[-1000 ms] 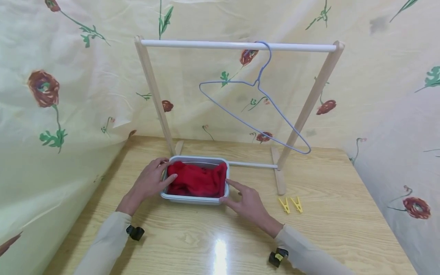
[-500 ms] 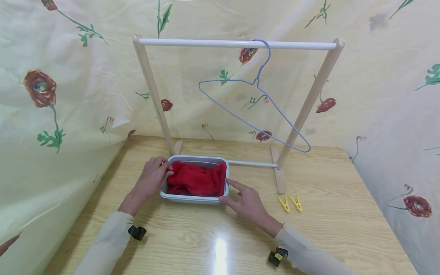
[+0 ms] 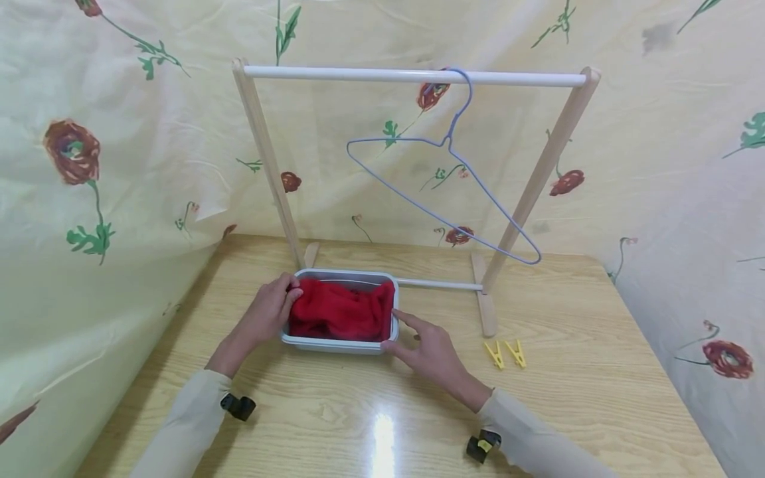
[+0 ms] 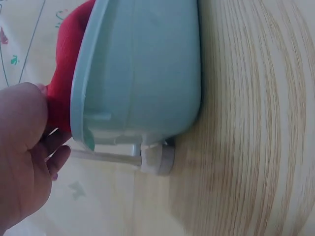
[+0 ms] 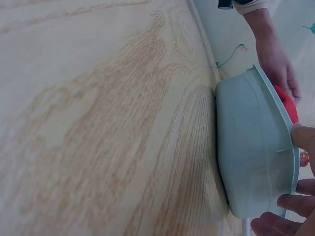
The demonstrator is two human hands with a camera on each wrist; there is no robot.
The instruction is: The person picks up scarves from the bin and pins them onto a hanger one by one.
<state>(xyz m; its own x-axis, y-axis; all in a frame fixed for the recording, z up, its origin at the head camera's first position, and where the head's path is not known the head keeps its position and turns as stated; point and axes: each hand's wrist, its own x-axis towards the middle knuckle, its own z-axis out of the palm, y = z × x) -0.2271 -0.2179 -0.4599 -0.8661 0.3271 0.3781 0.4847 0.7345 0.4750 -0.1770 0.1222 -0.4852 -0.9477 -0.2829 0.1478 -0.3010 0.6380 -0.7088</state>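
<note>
A pale blue-grey plastic basin (image 3: 339, 347) stands on the wooden table with a bunched red cloth (image 3: 340, 311) inside it. My left hand (image 3: 263, 314) is at the basin's left end, and in the left wrist view its thumb and fingers pinch the edge of the red cloth (image 4: 61, 83) just above the rim. At the opposite end, my right hand (image 3: 435, 353) touches the rim with thumb and forefinger spread apart. The right wrist view shows the right hand's loosely bent fingers (image 5: 294, 204) against the basin's outer wall. The cloth's underside is hidden.
Behind the basin stands a wooden rack with a white top rail (image 3: 358, 75). A blue wire hanger (image 3: 418, 207) hangs from it, turned at an angle. Two yellow clothespins (image 3: 505, 355) lie right of my right hand. Flower-patterned sheeting (image 3: 335, 199) surrounds the table.
My left thumb has moved from over the cloth in toward the fingers, closing on the cloth's left edge. The right hand and the basin have hardly moved.
</note>
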